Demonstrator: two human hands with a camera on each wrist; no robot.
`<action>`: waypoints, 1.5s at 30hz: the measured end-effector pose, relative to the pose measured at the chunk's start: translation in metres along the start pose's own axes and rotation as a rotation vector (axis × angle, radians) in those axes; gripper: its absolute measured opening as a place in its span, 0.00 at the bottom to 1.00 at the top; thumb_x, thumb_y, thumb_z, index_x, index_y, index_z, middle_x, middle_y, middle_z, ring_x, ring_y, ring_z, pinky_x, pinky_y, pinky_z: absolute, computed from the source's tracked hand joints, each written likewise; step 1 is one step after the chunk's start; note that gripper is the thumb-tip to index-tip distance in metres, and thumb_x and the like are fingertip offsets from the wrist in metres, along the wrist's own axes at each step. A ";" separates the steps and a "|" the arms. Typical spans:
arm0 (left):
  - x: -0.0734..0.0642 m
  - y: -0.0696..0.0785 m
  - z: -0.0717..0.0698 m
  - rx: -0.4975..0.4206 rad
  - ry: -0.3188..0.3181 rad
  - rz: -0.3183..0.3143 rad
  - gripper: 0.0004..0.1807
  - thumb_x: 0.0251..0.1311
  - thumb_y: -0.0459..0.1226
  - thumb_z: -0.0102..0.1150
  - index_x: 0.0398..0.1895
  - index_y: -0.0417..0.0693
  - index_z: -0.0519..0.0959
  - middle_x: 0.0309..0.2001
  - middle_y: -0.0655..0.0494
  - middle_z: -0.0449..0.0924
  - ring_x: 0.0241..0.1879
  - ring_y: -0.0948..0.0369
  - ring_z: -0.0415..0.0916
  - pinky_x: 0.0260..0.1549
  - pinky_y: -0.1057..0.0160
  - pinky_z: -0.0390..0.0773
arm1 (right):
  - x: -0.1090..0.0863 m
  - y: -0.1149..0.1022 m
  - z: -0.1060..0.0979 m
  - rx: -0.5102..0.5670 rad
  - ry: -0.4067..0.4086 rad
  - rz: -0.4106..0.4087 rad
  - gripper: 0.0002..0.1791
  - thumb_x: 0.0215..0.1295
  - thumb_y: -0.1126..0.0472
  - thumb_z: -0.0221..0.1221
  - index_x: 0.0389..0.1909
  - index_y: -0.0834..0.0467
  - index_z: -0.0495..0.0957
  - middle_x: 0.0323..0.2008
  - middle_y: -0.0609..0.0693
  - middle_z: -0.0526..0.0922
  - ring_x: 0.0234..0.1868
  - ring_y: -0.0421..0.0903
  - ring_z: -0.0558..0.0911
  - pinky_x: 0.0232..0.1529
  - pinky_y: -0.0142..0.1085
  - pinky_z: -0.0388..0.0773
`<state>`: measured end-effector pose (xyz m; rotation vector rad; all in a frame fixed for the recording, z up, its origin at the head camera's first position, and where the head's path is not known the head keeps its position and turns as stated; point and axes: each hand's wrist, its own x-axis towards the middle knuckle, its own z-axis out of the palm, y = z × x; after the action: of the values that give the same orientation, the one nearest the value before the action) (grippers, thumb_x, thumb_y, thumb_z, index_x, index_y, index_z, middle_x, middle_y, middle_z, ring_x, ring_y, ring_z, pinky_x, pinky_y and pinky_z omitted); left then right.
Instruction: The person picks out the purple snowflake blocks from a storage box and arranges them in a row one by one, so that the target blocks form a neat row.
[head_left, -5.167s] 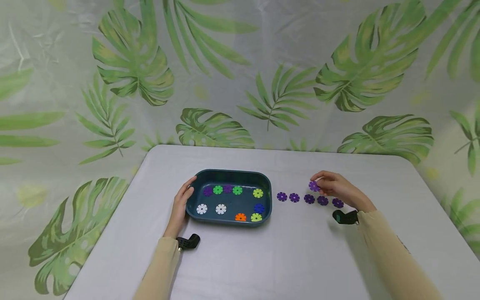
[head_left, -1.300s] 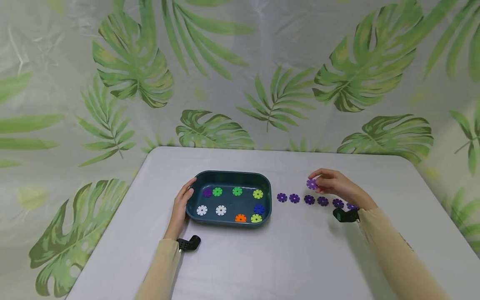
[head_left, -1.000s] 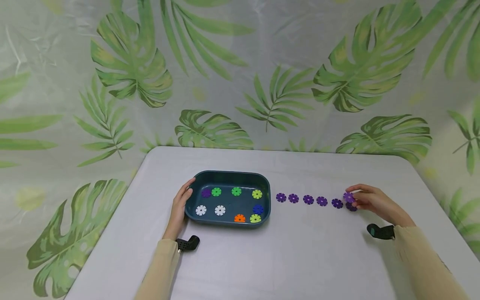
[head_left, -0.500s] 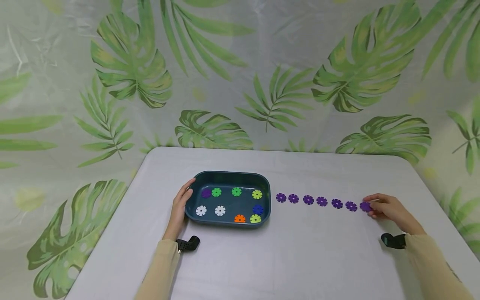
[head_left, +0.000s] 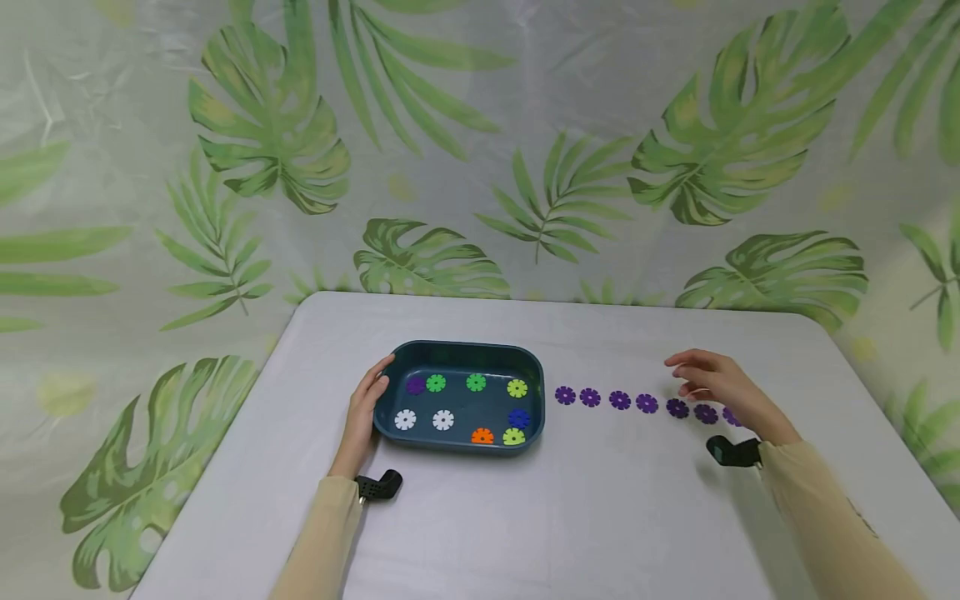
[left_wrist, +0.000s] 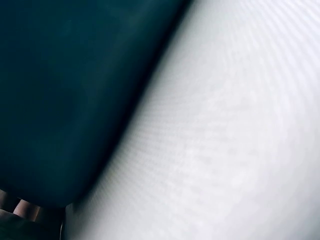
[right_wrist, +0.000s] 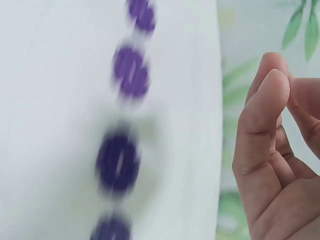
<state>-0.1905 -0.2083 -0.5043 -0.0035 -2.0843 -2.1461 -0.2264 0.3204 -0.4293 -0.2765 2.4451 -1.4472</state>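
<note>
At the left end of a dark teal tray (head_left: 457, 448), my left hand (head_left: 362, 412) holds the rim, its fingers partly hidden by the tray wall. The tray wall (left_wrist: 75, 100) fills much of the left wrist view. My right hand (head_left: 731, 387) is raised over the right part of a row of purple notched discs (head_left: 619, 401), with nothing held. Fingers (right_wrist: 257, 125) are loosely bent in the right wrist view, beside a blurred purple disc (right_wrist: 118, 162). The row's last disc (head_left: 731, 418) is partly covered by the right hand.
Inside the tray lie a purple disc (head_left: 416, 385), green discs (head_left: 476, 382), white discs (head_left: 405, 419), yellow discs (head_left: 517, 388), a blue disc (head_left: 519, 418) and an orange disc (head_left: 482, 436). A white-covered table (head_left: 600, 517) meets a leaf-patterned curtain (head_left: 555, 200) at its far edge.
One purple disc has left the tray. My right hand has carried discs to the row's right end, let go of the last, and moved back left. My left hand has stayed put.
</note>
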 end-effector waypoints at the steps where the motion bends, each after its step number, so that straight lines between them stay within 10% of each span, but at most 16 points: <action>1: 0.000 0.001 0.000 -0.003 -0.002 -0.003 0.21 0.73 0.40 0.44 0.67 0.49 0.68 0.69 0.57 0.62 0.69 0.62 0.51 0.67 0.57 0.48 | 0.005 -0.009 0.008 0.022 -0.026 -0.008 0.23 0.75 0.57 0.47 0.59 0.72 0.65 0.47 0.64 0.72 0.36 0.52 0.79 0.40 0.38 0.79; 14: -0.010 0.028 0.005 0.020 -0.029 -0.018 0.22 0.73 0.36 0.42 0.69 0.43 0.65 0.70 0.52 0.60 0.70 0.59 0.50 0.67 0.57 0.48 | 0.088 -0.106 0.142 0.222 -0.289 -0.071 0.19 0.73 0.61 0.50 0.57 0.69 0.69 0.50 0.69 0.72 0.35 0.48 0.78 0.42 0.41 0.78; 21: -0.009 0.027 0.004 -0.004 -0.045 -0.021 0.23 0.74 0.36 0.41 0.69 0.42 0.64 0.70 0.51 0.59 0.70 0.59 0.49 0.67 0.57 0.48 | 0.117 -0.140 0.210 0.251 -0.402 -0.045 0.19 0.74 0.63 0.48 0.58 0.71 0.69 0.56 0.69 0.71 0.45 0.65 0.77 0.47 0.48 0.77; 26: -0.009 0.027 0.004 -0.016 -0.047 -0.034 0.23 0.74 0.37 0.41 0.69 0.43 0.64 0.70 0.52 0.59 0.70 0.59 0.49 0.67 0.57 0.49 | 0.133 -0.150 0.249 0.232 -0.415 0.015 0.17 0.72 0.64 0.49 0.57 0.68 0.71 0.55 0.65 0.74 0.37 0.54 0.81 0.46 0.46 0.78; 45: -0.009 0.029 0.004 0.010 -0.058 -0.030 0.23 0.74 0.37 0.41 0.69 0.43 0.64 0.71 0.51 0.57 0.71 0.56 0.48 0.67 0.54 0.47 | 0.148 -0.162 0.303 0.198 -0.427 0.152 0.22 0.63 0.78 0.44 0.58 0.70 0.70 0.50 0.61 0.73 0.35 0.49 0.77 0.48 0.41 0.78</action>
<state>-0.1784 -0.2045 -0.4767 -0.0331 -2.1393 -2.1786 -0.2605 -0.0513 -0.4469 -0.3118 1.9282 -1.3849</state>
